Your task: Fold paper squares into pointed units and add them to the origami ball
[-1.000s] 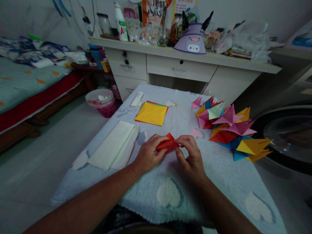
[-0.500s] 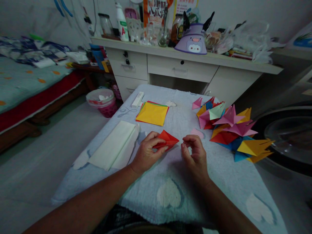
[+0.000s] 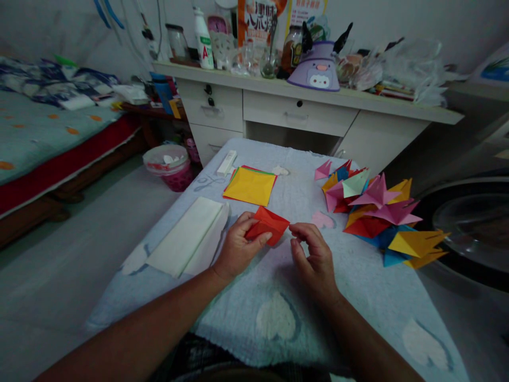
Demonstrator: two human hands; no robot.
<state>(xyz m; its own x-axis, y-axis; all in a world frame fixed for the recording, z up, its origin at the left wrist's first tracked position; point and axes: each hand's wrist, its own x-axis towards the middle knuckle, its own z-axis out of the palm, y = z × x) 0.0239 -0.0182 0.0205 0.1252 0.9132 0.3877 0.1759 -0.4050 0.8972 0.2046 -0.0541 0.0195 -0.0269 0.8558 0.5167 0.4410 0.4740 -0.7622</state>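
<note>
My left hand [image 3: 235,245] pinches a folded piece of red origami paper [image 3: 269,225] between thumb and fingers, a little above the cloth. At the paper's right corner is my right hand [image 3: 316,253], its fingers curled and the thumb tip apart from the index finger. The index fingertip is at or very near that corner; I cannot tell whether it touches. Beyond the hands lies a stack of square paper sheets [image 3: 250,184], yellow on top. To the right sits a pile of folded paper pieces [image 3: 382,199] in pink, red, blue, yellow and pale green.
A folded off-white cloth or paper [image 3: 185,233] lies left of my hands, and a small white box [image 3: 226,162] behind it. The table's patterned cloth [image 3: 254,318] hangs over its edges. A white desk [image 3: 298,109] with jars stands behind; a pink bin [image 3: 177,178] is on the floor.
The red paper has turned in my left hand, now showing a broader, squarer face. My right hand has moved slightly left, closer to the paper's corner.
</note>
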